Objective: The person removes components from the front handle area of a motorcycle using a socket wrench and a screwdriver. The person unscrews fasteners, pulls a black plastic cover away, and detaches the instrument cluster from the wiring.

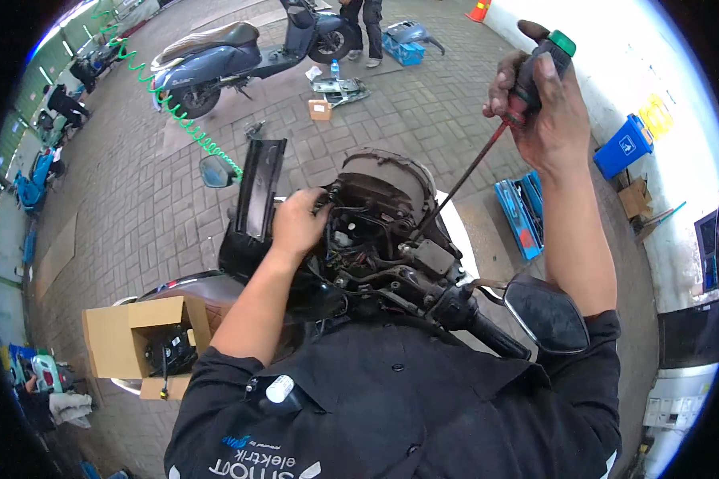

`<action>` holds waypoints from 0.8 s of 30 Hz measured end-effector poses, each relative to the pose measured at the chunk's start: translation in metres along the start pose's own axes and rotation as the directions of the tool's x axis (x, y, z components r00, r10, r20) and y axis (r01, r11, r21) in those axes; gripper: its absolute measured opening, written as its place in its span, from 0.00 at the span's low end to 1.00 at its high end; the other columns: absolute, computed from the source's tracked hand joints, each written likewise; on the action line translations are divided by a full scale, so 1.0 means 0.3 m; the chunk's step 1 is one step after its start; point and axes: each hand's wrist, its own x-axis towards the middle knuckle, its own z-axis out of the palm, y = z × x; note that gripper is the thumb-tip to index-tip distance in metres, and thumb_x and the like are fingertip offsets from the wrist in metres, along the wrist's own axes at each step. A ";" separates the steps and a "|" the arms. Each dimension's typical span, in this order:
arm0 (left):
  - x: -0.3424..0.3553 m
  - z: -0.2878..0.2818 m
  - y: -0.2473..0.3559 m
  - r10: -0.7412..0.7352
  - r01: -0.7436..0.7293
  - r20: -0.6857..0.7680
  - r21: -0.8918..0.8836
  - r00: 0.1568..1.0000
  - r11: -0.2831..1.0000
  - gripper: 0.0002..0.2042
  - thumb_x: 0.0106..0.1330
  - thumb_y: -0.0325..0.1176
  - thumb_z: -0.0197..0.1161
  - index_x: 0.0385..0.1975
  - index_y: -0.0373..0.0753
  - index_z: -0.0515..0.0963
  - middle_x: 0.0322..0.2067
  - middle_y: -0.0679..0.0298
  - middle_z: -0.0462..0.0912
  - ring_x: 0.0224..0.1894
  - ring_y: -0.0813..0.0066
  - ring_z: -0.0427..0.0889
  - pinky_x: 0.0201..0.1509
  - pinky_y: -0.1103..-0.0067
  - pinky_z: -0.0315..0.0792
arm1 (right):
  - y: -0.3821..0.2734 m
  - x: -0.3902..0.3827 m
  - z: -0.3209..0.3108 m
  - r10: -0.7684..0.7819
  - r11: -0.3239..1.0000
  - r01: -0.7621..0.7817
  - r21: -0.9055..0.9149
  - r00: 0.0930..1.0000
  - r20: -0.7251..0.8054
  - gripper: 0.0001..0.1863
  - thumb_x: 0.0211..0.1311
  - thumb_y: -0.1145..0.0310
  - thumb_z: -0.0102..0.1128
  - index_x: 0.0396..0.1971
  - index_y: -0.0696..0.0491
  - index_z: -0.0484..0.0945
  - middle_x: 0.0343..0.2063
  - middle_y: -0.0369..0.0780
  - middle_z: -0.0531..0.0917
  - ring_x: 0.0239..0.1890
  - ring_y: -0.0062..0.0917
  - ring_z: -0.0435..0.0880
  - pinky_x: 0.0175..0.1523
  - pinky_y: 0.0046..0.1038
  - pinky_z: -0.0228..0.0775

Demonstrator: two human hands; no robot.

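My right hand [553, 112] is raised at the right, closed around the black and green handle of a long screwdriver [473, 169]. Its thin shaft slants down to the left, and the tip reaches the handlebar area beside a dark brake fluid reservoir [433, 257]. My left hand [294, 225] rests at the opened front of a scooter, fingers curled at a dark part by the headlight housing [387, 177]. What those fingers grip is hidden. Between the hands, wires and connectors [351, 239] lie exposed. A right mirror [547, 313] and a black handlebar grip [497, 335] stand below my right forearm.
An open cardboard box [108, 339] with a black part sits at the left. A blue toolbox [522, 215] lies on the paving to the right, near a blue bin [625, 148]. Beyond are another scooter [224, 64], a coiled green hose [180, 120] and a standing person [367, 28].
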 end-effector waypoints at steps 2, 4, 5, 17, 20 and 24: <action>0.010 -0.014 0.004 0.028 -0.029 0.022 0.022 0.999 0.999 0.14 0.55 0.30 0.69 0.41 0.37 0.81 0.37 0.51 0.83 0.42 0.51 0.83 0.47 0.66 0.76 | 0.019 0.000 -0.017 0.001 1.000 -0.002 0.020 1.000 0.011 0.30 0.70 0.51 0.55 0.64 0.53 0.62 0.31 0.40 0.76 0.26 0.24 0.76 0.34 0.33 0.73; 0.031 -0.032 0.021 0.024 -0.025 0.079 0.004 0.997 1.000 0.13 0.55 0.30 0.68 0.41 0.37 0.81 0.37 0.50 0.83 0.43 0.50 0.82 0.47 0.66 0.76 | 0.025 0.002 -0.024 0.007 1.000 -0.007 0.013 1.000 0.014 0.31 0.69 0.51 0.55 0.64 0.53 0.62 0.31 0.40 0.76 0.25 0.24 0.76 0.34 0.33 0.73; 0.037 -0.039 0.030 0.022 -0.023 0.096 0.016 0.995 1.000 0.13 0.55 0.30 0.68 0.41 0.36 0.81 0.37 0.50 0.83 0.43 0.50 0.82 0.47 0.66 0.76 | 0.023 0.004 -0.021 0.005 1.000 -0.006 0.007 1.000 0.016 0.31 0.69 0.51 0.55 0.63 0.53 0.62 0.31 0.40 0.76 0.25 0.24 0.76 0.34 0.32 0.73; 0.021 -0.015 0.029 -0.022 0.022 0.027 0.009 0.999 1.000 0.13 0.54 0.29 0.71 0.39 0.35 0.80 0.34 0.50 0.83 0.38 0.51 0.83 0.43 0.68 0.76 | 0.019 0.004 -0.046 -0.005 1.000 0.004 0.011 0.996 0.084 0.33 0.70 0.50 0.54 0.64 0.56 0.59 0.31 0.40 0.75 0.24 0.24 0.75 0.34 0.31 0.75; 0.034 -0.035 0.034 -0.059 0.060 0.103 -0.005 0.993 0.998 0.14 0.54 0.30 0.71 0.40 0.36 0.80 0.35 0.51 0.84 0.38 0.52 0.84 0.43 0.68 0.76 | 0.014 0.006 -0.040 -0.007 0.999 0.004 0.032 0.996 0.089 0.32 0.70 0.50 0.53 0.65 0.56 0.59 0.32 0.41 0.75 0.25 0.24 0.75 0.35 0.31 0.75; 0.016 -0.032 0.051 -0.121 0.126 0.072 -0.066 0.990 0.990 0.15 0.55 0.31 0.70 0.43 0.38 0.81 0.37 0.55 0.85 0.41 0.55 0.84 0.45 0.68 0.77 | 0.011 -0.003 -0.038 -0.008 1.000 0.005 0.025 0.993 0.120 0.31 0.71 0.49 0.51 0.65 0.54 0.60 0.32 0.41 0.75 0.26 0.25 0.76 0.35 0.31 0.75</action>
